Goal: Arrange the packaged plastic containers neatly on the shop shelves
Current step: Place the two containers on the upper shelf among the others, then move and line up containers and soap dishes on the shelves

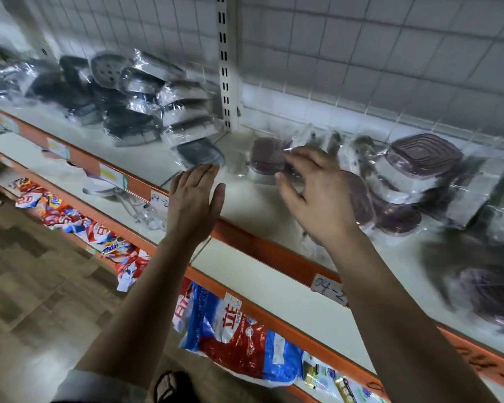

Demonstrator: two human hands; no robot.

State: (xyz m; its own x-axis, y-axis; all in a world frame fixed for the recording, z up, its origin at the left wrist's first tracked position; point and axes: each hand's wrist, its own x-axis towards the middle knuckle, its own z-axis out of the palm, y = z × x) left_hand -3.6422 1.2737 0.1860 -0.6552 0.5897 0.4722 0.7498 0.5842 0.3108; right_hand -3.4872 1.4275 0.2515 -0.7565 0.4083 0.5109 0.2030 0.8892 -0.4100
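**Top shelf half sorted, purple packs still loose**

I judge this job to be somewhere in the middle, with more left than done. On the top shelf [245, 202], left of the white upright post [226, 68], the grey-lidded packs [134, 106] lie in a heap, some leaning on each other, none squared up in a row. Right of the post, the purple-lidded packs are scattered. A large square tub [422, 155] sits on top of others towards the back, flat round ones [399, 219] lie near the front edge, and more dark packs [489, 289] at the far right are too blurred for me to sort out.

My right hand [312, 196] reaches over the small purple pack [265, 157], which stands just right of the post with bare shelf around it. The fingers are half curled and meet its wrapping. I cannot tell whether they grip it or only touch it. My left hand [194, 196] hovers flat over the orange shelf lip [274, 251], fingers straight and together, holding nothing.

What remains, as I read it, is to line up the purple packs by size and then tidy the grey heap. The detergent bags [233, 330] on the lower shelf are no part of this.
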